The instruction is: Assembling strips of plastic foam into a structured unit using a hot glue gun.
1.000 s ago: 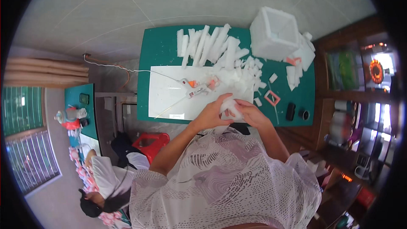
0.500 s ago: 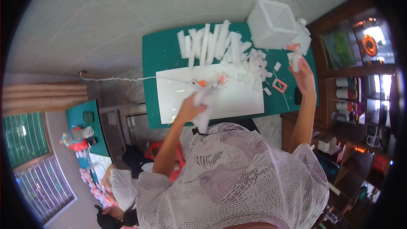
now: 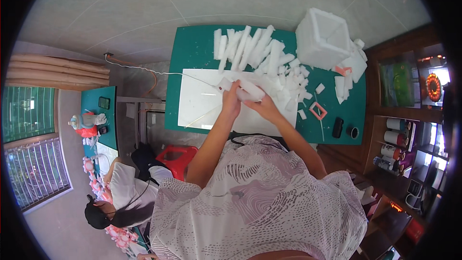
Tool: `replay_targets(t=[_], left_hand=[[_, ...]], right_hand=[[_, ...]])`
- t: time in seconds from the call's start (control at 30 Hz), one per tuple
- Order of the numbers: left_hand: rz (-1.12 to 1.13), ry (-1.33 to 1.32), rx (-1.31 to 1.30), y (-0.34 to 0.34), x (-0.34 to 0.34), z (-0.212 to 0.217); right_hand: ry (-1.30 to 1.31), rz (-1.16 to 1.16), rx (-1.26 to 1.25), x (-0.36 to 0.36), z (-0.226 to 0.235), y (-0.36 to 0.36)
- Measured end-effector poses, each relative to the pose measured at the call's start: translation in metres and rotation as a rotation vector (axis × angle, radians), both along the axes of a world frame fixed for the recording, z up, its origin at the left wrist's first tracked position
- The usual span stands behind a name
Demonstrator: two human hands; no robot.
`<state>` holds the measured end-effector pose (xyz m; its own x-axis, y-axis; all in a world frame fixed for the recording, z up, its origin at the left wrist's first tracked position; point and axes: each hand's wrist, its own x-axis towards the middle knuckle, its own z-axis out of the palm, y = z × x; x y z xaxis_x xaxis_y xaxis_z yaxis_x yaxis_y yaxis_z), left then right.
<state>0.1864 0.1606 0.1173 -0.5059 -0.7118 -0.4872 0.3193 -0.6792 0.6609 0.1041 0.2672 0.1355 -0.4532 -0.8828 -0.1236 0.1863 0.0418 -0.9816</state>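
Observation:
Over the white board (image 3: 195, 108), my two hands meet around a white foam piece (image 3: 251, 89). My left hand (image 3: 231, 101) is closed on its left side, while my right hand (image 3: 262, 108) grips it from below and the right. Whether it is one piece or two pressed together is hard to tell. A white cord (image 3: 161, 73) runs in from the left and ends at my left hand; what it feeds is mostly hidden there. Just beyond my hands lie small white foam scraps (image 3: 294, 84) and a row of long foam strips (image 3: 240, 48).
A hollow white foam box (image 3: 323, 33) stands at the table's far right, with foam pieces (image 3: 340, 87) nearer. A pink frame (image 3: 318, 110), black phone (image 3: 338, 127) and dark cup (image 3: 353, 132) lie right. Left are a red stool (image 3: 178, 158) and a seated person (image 3: 130, 190).
My right hand has come from the table's right side to the middle, joining my left at the foam. My left hand has moved up over the board. The view has shifted slightly.

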Motion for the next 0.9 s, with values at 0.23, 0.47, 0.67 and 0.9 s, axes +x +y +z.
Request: replay_targets(t=[0.23, 0.47, 0.67, 0.9], left_hand=[[0.102, -0.066, 0.018, 0.038, -0.055, -0.004], [0.325, -0.122, -0.028, -0.012, -0.036, -0.014], [0.327, -0.145, -0.077, 0.029, -0.078, 0.028], [0.165, -0.083, -0.046, 0.056, -0.092, 0.015]], right_hand=[[0.366, -0.256, 0.045, -0.046, -0.006, 0.040], [0.107, -0.310, 0.274, -0.119, -0.039, 0.118], [-0.062, -0.103, 0.216, -0.139, -0.031, 0.120], [-0.082, 0.317, 0.142, -0.115, 0.008, 0.072]])
